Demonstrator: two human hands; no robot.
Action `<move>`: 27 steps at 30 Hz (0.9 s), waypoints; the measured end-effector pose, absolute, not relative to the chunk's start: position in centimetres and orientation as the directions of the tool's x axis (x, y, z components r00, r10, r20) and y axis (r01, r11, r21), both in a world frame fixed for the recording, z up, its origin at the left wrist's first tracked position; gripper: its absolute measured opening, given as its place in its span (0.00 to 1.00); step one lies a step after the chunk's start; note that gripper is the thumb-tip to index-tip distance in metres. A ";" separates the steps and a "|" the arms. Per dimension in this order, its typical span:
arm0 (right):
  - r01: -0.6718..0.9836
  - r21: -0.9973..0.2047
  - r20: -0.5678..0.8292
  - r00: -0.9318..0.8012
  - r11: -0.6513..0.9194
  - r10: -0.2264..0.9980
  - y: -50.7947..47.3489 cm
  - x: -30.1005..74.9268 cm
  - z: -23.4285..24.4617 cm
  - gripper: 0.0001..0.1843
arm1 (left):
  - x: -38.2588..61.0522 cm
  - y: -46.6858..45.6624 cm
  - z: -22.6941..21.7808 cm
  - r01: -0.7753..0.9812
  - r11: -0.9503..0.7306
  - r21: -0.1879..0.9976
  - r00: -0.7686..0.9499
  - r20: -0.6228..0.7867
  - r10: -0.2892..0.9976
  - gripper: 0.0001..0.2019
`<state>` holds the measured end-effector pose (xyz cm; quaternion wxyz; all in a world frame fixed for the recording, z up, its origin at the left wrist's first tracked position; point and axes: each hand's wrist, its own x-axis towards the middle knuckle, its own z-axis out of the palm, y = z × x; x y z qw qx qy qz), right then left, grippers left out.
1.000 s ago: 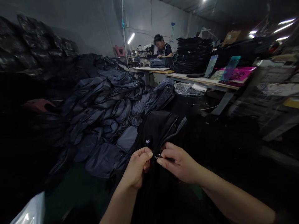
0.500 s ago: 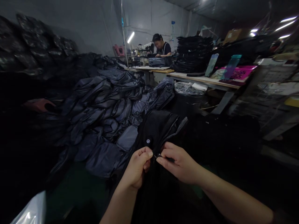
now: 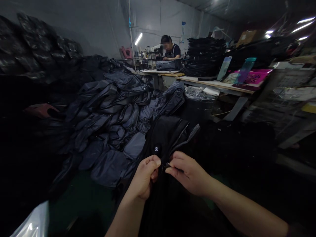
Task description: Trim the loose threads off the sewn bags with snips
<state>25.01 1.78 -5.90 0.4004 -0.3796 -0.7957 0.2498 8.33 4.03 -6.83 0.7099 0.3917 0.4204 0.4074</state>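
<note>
Almost nothing has changed: the right hand's fingers [image 3: 175, 161] still pinch the zipper pull [image 3: 167, 165], while the left hand [image 3: 145, 176] curls tight on the black bag [image 3: 164, 136], at the pull's nine o'clock.

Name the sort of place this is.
Probably a bag-sewing workshop: a sewing machine with a person at it, dark fabric bags heaped on the floor, and a stack on a bench.

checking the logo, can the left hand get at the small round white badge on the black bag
Probably yes: the left hand sits just below the round white badge on the black fabric bag, with only bare fabric between, though it must release its pinch first.
</note>
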 end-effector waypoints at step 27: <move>0.311 -0.842 0.315 -0.379 0.441 0.870 1.5 25.3 -4.8 0.11 | 8.3 4.1 -7.0 -0.242 0.364 0.899 0.318 -0.281 0.905 0.13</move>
